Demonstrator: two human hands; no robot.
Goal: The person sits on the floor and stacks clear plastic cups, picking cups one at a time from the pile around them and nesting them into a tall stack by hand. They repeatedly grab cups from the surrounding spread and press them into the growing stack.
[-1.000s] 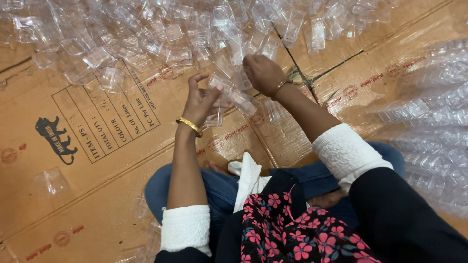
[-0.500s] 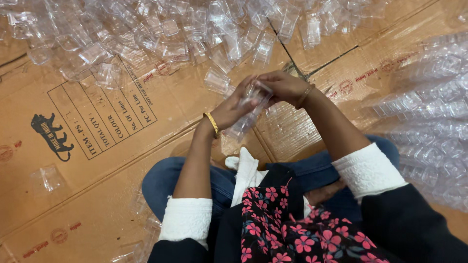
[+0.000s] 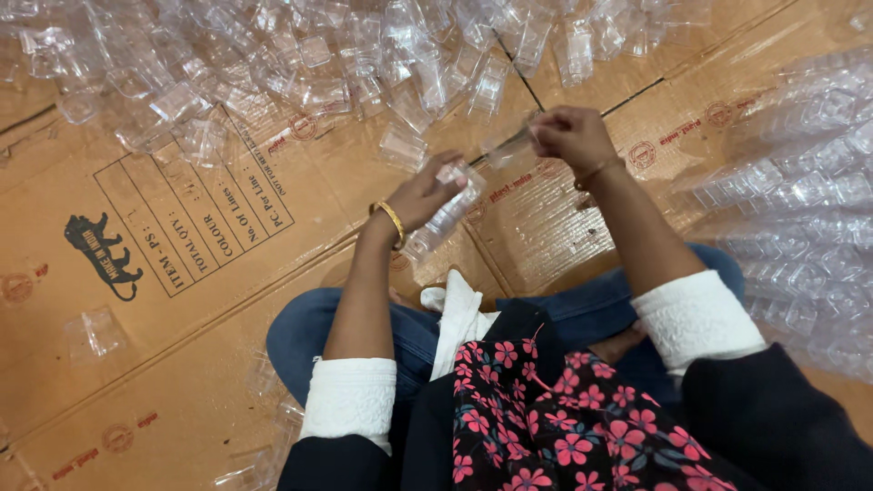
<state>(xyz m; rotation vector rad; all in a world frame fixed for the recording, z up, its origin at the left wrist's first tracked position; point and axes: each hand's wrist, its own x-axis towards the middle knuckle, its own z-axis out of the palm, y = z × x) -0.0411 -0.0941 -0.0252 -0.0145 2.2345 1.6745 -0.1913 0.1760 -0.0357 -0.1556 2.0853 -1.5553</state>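
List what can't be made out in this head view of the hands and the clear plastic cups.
- Left hand: how many cups are in the nested stack; clear walls blur together.
- Right hand: the fingers hide most of the clear piece.
- Loose pile: cut off by the top edge.
- Stacked rows: cut off by the right edge.
- Cardboard: partly covered by the cups and the person's legs.

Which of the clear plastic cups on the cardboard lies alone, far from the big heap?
The single clear cup at the left, below the printed animal figure. The others crowd in the heap along the top; this one has bare cardboard around it.
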